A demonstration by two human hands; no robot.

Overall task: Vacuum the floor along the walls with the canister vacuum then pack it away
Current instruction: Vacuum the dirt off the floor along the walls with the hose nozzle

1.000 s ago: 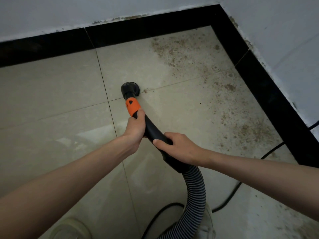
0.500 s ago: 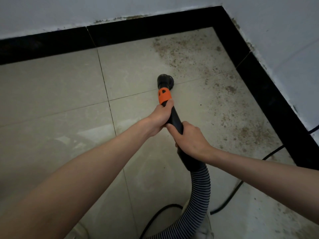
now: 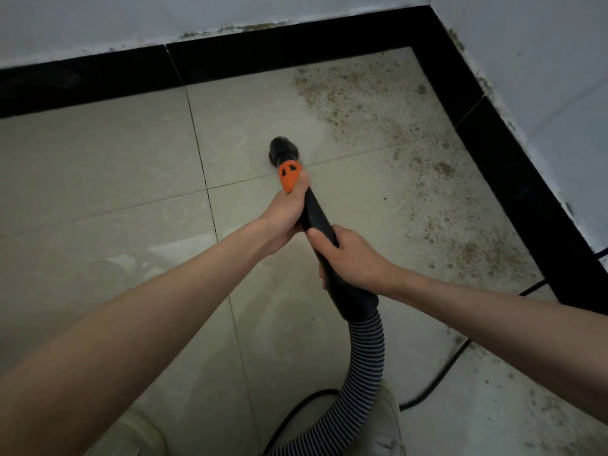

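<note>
We grip the vacuum wand (image 3: 320, 222) with both hands. Our left hand (image 3: 284, 222) wraps around the upper end of the black tube, its thumb lying against the orange collar (image 3: 289, 176); our right hand (image 3: 350, 258) closes around the tube just below, near the cuff where the ribbed hose (image 3: 362, 376) joins. The two hands sit just beside each other on the wand. The round black nozzle (image 3: 281, 150) rests on the tiled floor (image 3: 98, 166) at 12 o'clock from our hands, close to a grout-line crossing. Brown dirt specks (image 3: 371, 103) spread from 1 o'clock to 4 o'clock of the nozzle, filling the corner bounded by the black skirting strip (image 3: 296, 54) and the pale walls (image 3: 543, 60). The hose curves down toward 6 o'clock and leaves the view at the bottom edge. A black power cable (image 3: 441, 373) lies on the floor at 4 o'clock, running toward the right-hand skirting. A light-coloured shoe (image 3: 390, 419) shows beside the hose at 6 o'clock.
</note>
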